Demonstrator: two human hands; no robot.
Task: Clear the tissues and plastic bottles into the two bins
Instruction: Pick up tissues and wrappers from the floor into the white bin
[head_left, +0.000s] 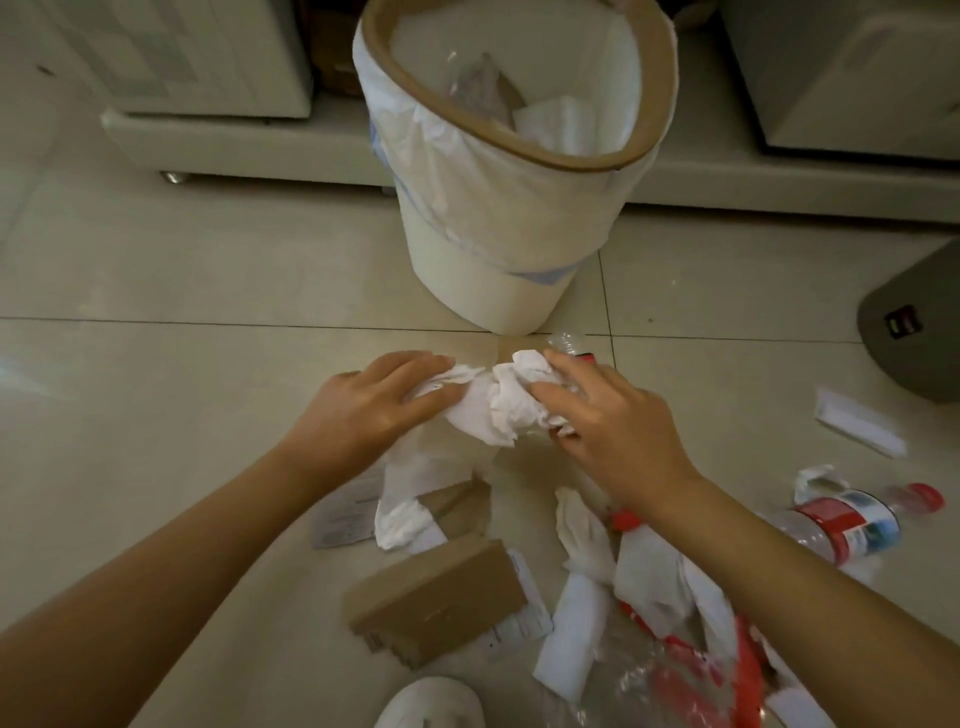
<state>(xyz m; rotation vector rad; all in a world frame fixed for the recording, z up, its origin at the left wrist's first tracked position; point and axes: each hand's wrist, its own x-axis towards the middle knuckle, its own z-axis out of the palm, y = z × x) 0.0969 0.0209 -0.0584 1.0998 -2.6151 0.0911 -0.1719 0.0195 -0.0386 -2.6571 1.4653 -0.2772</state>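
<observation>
Mid-gather step: I've got both hands on a wad of crumpled tissues (491, 402) at frame centre, just below the white bin (498, 270). Left hand (374, 400) lies over the wad's left end, fingers fairly straight, pressing or touching it; can't tell if it pinches. Right hand (608, 410) has fingers curled round the right end, gripping tissue, with a clear plastic bottle (569, 345) partly hidden beneath it.

Next move, my call: bunch the wad tight, lift toward 12 o'clock and drop it over the brown rim. Keep the bottle out of the handful if it belongs in the other bin.

Containers: white bin at 12 o'clock, lined with a white bag, holds some tissue and what looks like clear plastic. A dark container (914, 332) at 3 o'clock is cropped; contents hidden, maybe the second bin.

Still on the floor: another bottle with red label (841, 525) at 4 o'clock, more tissues (582, 535) at 5–6, cardboard box (436, 597) at 6.
</observation>
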